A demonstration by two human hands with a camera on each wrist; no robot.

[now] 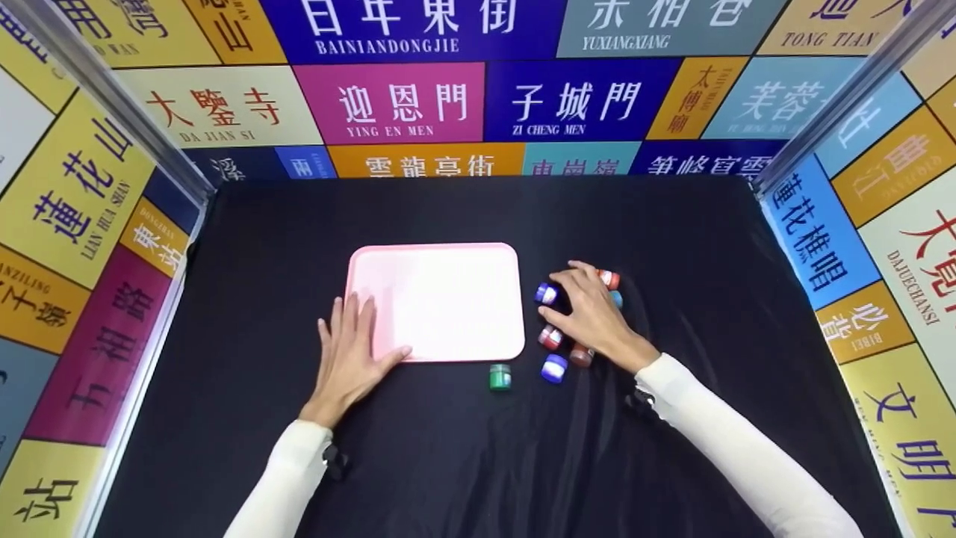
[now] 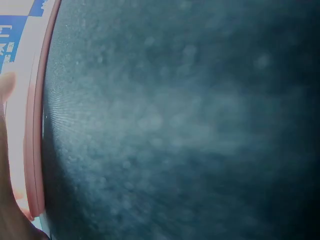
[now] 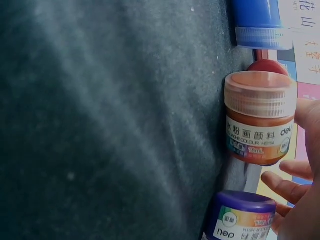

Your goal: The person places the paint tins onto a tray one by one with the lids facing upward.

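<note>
My left hand (image 1: 349, 359) rests on the left front corner of a pink-rimmed tray (image 1: 448, 299), fingers extended along its left side and thumb on the front edge. In the left wrist view only part of this hand shows beside the tray's rim (image 2: 36, 130). Over a cluster of small paint jars hovers my right hand (image 1: 594, 310), fingers spread and lightly bent. Its thumb and forefinger are near a dark blue jar (image 1: 547, 293). The right wrist view shows fingers behind a brown jar (image 3: 260, 117) and a purple-blue jar (image 3: 245, 215), not wrapped round either.
Near the right hand are an orange-red jar (image 1: 609, 279), a teal jar (image 1: 616, 299), a red jar (image 1: 550, 338) and a blue jar (image 1: 554, 368). A green jar (image 1: 500, 377) stands before the tray. Black cloth (image 1: 433, 463) covers the table; printed panels (image 1: 411, 101) wall it in.
</note>
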